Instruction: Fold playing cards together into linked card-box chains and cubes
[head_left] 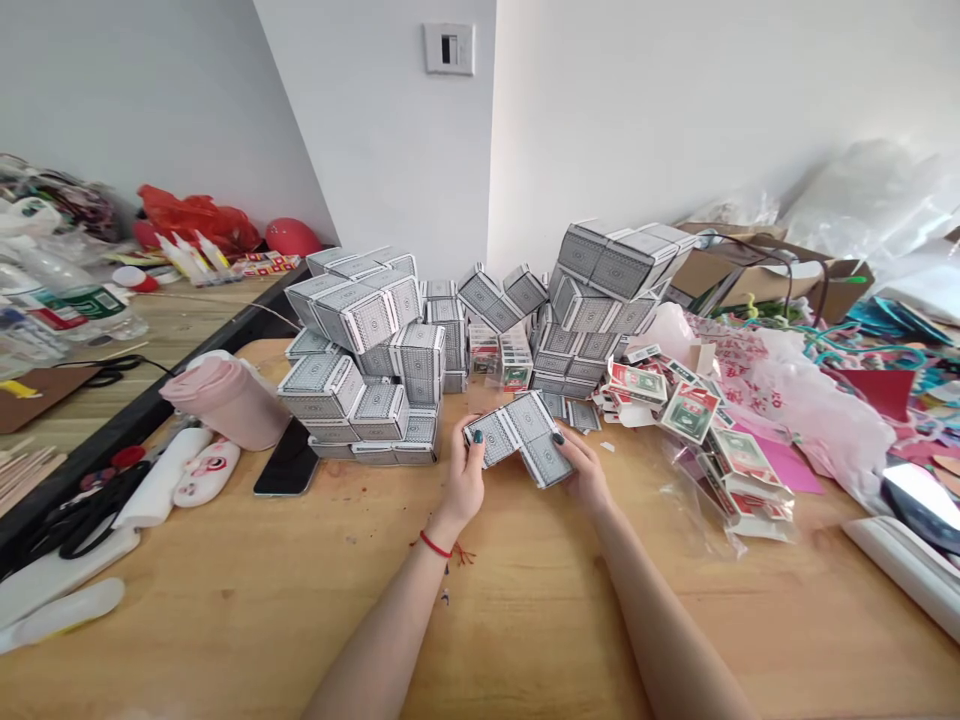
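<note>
Head view, looking down at a pale wooden tabletop (225, 620).

Risk first: the grey-and-white patterned cardboard box piece (517, 438), part-folded into an L shape, was held low over the table, just in front of two loose piles. A slip or a wide elbow move could prob. knock them.
- The left pile of assembled grey patterned boxes (360, 350) sat unevenly, w/ its top boxes tilted.
- The taller right pile of the same grey boxes (600, 290) overhung at its top & looked the likelier to topple.
- The thin card could also crease or tear if squeezed hard at the fold.
- A heap of flat red-and-green printed card packs in clear film (697, 420) lay just beside the right hand & could slide off one another if brushed.

Fingers:
- The left hand (463, 485), w/ a red string bracelet (436, 545) at the wrist, was clenched lightly on the piece's left end. Its thumb lay on top & the other fingers curled under, mostly hidden.
- The right hand (586, 478) gripped the lower right end the same way, thumb on the printed face.
- Both thumbs had dark-painted nails.
- Neither hand touched the piles.

Off to the left, apart from the hands, were a pink soft roll (225, 400) & a black phone lying flat (289, 465).
</note>
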